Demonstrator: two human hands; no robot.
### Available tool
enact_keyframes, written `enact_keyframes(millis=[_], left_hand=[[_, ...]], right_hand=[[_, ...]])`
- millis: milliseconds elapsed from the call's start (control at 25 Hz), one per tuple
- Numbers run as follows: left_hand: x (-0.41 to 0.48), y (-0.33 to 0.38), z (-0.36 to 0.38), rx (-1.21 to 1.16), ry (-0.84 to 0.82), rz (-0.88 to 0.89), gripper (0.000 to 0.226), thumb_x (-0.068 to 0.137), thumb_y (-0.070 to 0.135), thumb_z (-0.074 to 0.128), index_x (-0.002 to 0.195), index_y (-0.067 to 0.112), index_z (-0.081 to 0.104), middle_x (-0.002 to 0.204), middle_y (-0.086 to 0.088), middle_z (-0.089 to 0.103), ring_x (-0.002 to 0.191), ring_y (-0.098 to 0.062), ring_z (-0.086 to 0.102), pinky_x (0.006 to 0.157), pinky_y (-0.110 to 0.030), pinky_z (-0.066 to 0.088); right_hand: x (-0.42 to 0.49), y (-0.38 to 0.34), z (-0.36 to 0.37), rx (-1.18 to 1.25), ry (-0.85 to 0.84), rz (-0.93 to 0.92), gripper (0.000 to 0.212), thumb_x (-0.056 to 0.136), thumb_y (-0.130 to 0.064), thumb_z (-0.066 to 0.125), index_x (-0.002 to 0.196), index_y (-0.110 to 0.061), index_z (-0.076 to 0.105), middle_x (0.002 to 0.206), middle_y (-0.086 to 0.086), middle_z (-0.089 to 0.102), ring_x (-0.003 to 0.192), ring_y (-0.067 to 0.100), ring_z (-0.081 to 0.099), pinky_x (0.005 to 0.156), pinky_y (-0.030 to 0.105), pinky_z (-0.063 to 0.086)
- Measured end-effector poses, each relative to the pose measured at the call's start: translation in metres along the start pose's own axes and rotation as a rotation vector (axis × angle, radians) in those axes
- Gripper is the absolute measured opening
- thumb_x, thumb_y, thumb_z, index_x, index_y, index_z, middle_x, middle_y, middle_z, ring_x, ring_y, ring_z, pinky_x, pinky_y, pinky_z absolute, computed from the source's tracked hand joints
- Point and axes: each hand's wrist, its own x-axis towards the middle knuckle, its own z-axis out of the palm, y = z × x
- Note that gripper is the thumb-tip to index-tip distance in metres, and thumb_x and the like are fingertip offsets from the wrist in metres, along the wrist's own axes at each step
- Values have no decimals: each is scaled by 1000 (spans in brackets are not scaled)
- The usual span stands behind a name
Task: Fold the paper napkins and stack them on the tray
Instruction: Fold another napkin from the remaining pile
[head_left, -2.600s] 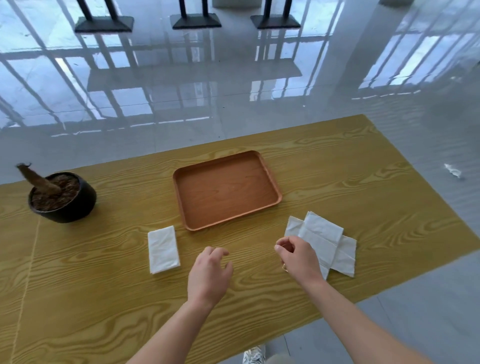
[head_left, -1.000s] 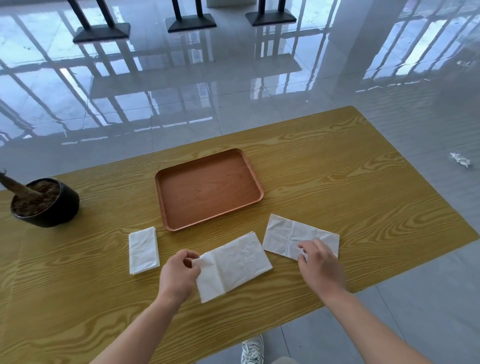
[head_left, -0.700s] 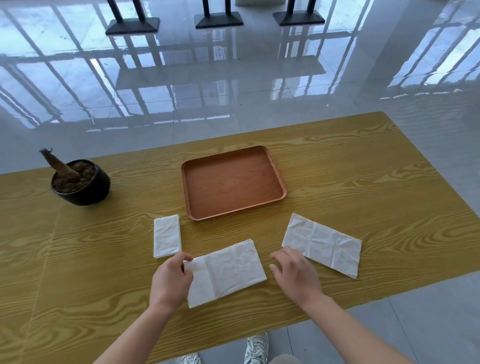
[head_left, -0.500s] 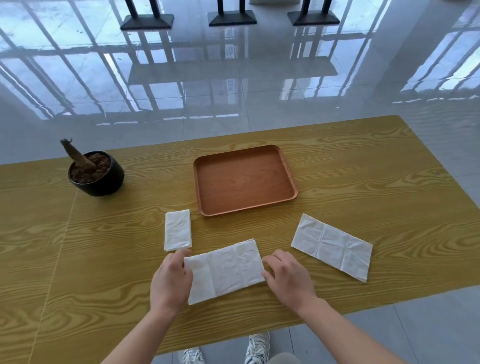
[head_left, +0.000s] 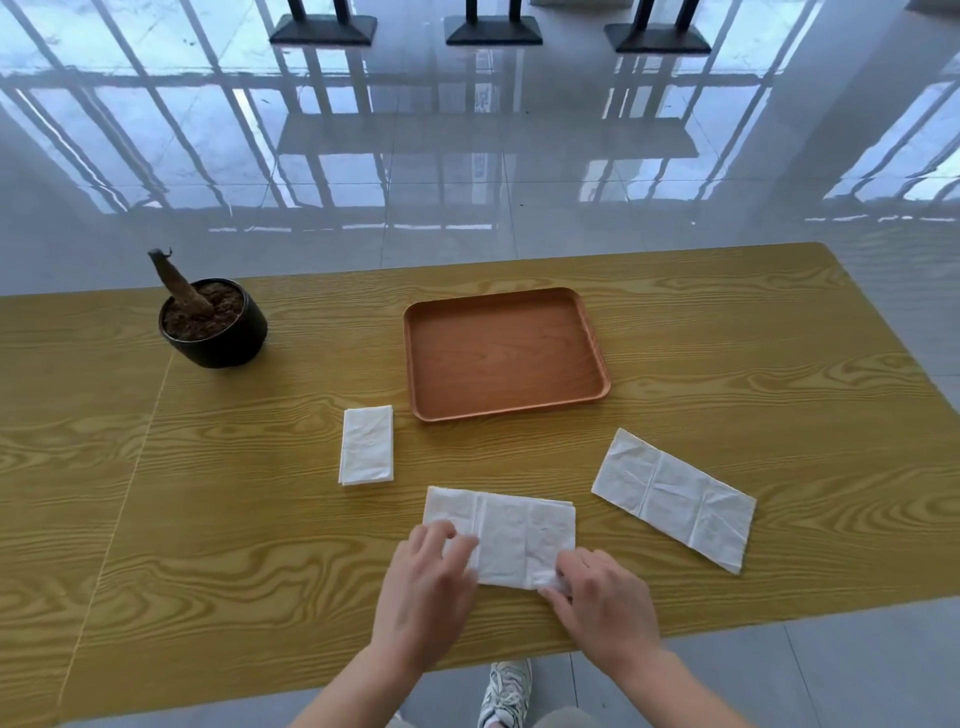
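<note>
wooden table (head_left: 727, 338) | napkin (head_left: 514, 535) under left hand (head_left: 428, 587), right hand (head_left: 602, 605)

Both hands, left hand (head_left: 423, 592) and right hand (head_left: 605, 605), press the middle napkin (head_left: 511, 535) on the tabletop (head_left: 208, 519), near the tray (head_left: 597, 358).

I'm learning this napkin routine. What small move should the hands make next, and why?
Probably fold the middle napkin in half: both the left hand and the right hand already rest on its near edge, it lies flat, and the tray holds nothing yet.
</note>
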Motion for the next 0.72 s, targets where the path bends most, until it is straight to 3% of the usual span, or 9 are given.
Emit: enact_keyframes(millis=[160, 240, 320, 400, 560, 720], left_hand=[[-1, 18, 18, 145, -103, 115, 37, 81, 42, 62, 113, 24, 64, 114, -5, 63, 100, -27, 61, 82, -41, 51], [0, 16, 20, 201, -142, 133, 40, 82, 45, 61, 116, 24, 63, 125, -9, 62, 117, -30, 58, 94, -46, 51], [2, 9, 19, 260, -158, 186, 40, 82, 37, 64, 119, 23, 64, 134, -11, 60, 130, -32, 53, 102, -50, 48], [5, 2, 13, 297, -156, 197, 39, 83, 29, 66, 122, 21, 64, 140, -11, 57, 135, -31, 48, 107, -52, 44], [6, 3, 5, 222, -121, 78, 35, 82, 23, 68, 116, 19, 66, 139, -12, 57, 133, -34, 49, 107, -52, 44], [-22, 18, 14, 76, -117, 179, 47, 81, 54, 62, 116, 23, 63, 125, -6, 59, 116, -27, 56, 95, -41, 50]], right_hand=[[5, -1, 2, 71, 30, -54, 23, 81, -48, 70, 81, -27, 61, 84, -14, 61, 80, 12, 55, 58, 26, 45], [16, 9, -2, 94, 84, -149, 23, 84, -38, 69, 104, -26, 65, 106, -13, 63, 98, 14, 55, 76, 29, 52], [26, 22, -7, 42, 30, -206, 37, 91, -35, 61, 126, -26, 59, 136, -9, 55, 124, 18, 47, 100, 37, 47], [25, 31, -8, -10, -53, -220, 37, 94, -36, 54, 130, -27, 55, 149, -7, 45, 135, 21, 39, 108, 42, 40], [-1, 31, -1, -64, -49, -259, 34, 86, -41, 64, 118, -28, 59, 136, -1, 54, 121, 22, 52, 94, 39, 50], [-13, 25, 1, -57, -26, -325, 32, 83, -46, 61, 109, -28, 61, 117, -5, 58, 105, 19, 55, 84, 35, 53]])
